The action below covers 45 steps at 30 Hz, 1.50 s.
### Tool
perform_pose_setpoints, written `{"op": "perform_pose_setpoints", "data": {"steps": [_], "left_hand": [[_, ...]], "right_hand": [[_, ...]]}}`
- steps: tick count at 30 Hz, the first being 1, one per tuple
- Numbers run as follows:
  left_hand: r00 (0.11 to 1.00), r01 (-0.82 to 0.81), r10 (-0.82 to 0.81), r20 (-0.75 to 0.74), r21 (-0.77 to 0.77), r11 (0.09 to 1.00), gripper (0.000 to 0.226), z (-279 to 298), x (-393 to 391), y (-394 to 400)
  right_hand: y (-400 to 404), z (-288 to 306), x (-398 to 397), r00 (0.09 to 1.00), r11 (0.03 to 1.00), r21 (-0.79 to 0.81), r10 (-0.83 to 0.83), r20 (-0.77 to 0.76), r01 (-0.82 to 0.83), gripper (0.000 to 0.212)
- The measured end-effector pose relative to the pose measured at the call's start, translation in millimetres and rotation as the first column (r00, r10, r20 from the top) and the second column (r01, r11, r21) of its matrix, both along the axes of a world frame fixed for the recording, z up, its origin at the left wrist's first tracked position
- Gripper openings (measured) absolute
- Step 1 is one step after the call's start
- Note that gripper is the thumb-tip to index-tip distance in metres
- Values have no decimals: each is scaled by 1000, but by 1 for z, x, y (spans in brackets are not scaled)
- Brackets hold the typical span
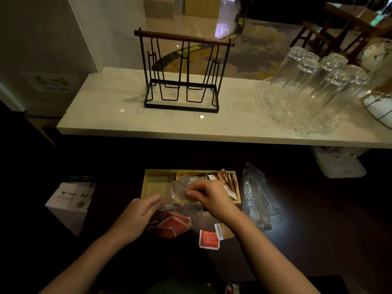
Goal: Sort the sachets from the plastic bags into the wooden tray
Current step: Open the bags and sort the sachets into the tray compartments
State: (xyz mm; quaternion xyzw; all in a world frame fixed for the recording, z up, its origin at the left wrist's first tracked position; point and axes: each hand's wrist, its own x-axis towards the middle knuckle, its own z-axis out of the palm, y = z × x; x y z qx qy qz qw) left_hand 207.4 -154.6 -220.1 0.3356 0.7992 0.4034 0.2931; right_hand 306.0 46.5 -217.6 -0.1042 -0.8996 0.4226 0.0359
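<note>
A wooden tray [148,183] with compartments lies on the dark surface in front of me. Brown sachets [228,182] lean in its right compartment and pale ones sit in the middle one; the left compartment looks bare. My left hand [137,211] and my right hand [209,195] both pinch the top of a clear plastic bag [177,194] holding several red sachets [174,224]. A loose red sachet [209,239] and a brown sachet [223,230] lie on the surface to the right of the bag.
Another clear plastic bag [257,198] with long dark items lies right of the tray. An A4 paper box [70,201] stands at left. On the marble counter [106,119] above stand a black wire rack [182,73] and upturned glasses [307,85] on a glass tray.
</note>
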Motion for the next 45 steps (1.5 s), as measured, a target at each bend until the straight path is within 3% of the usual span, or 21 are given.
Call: {"op": "perform_pose_setpoints", "data": {"steps": [4, 7, 10, 13, 15, 19, 21, 30, 33, 38, 45], "left_hand": [[996, -88, 89, 16, -35, 995, 21, -18, -5, -10], [992, -125, 126, 4, -60, 990, 21, -29, -5, -12], [984, -176, 175, -16, -101, 979, 24, -31, 0, -10], [953, -277, 257, -158, -121, 953, 4, -30, 6, -9], [923, -348, 325, -208, -86, 933, 2, -26, 14, -6], [949, -274, 285, 136, -91, 957, 12, -16, 40, 6], [926, -290, 303, 223, -90, 953, 14, -16, 46, 12], [824, -417, 456, 337, -184, 890, 34, -13, 41, 18], [833, -424, 468, 294, -205, 882, 33, -10, 40, 18], [874, -367, 400, 275, -165, 915, 20, -10, 40, 15], [793, -390, 391, 467, -104, 915, 17, -13, 36, 9]], "right_hand": [[-1, 9, -3, 990, 996, -60, 69, 126, -62, 15], [-11, 5, 1, 939, 950, -300, 177, 293, -86, 17], [-20, -1, 0, 920, 889, -457, 172, 353, 9, 20], [-29, -9, -4, 896, 834, -528, 98, 433, 164, 23], [-33, -18, -5, 875, 790, -556, 52, 482, 259, 23], [-42, -25, -4, 874, 747, -582, 5, 486, 320, 18], [-48, -24, -5, 885, 755, -577, -9, 465, 311, 18], [-63, -26, -11, 910, 889, -388, -70, 410, 243, 9], [-65, -28, -13, 903, 907, -338, -95, 420, 252, 15], [-63, -26, -9, 903, 801, -531, -27, 428, 276, 15], [-58, -27, -5, 894, 539, -750, -10, 448, 382, 11]]}}
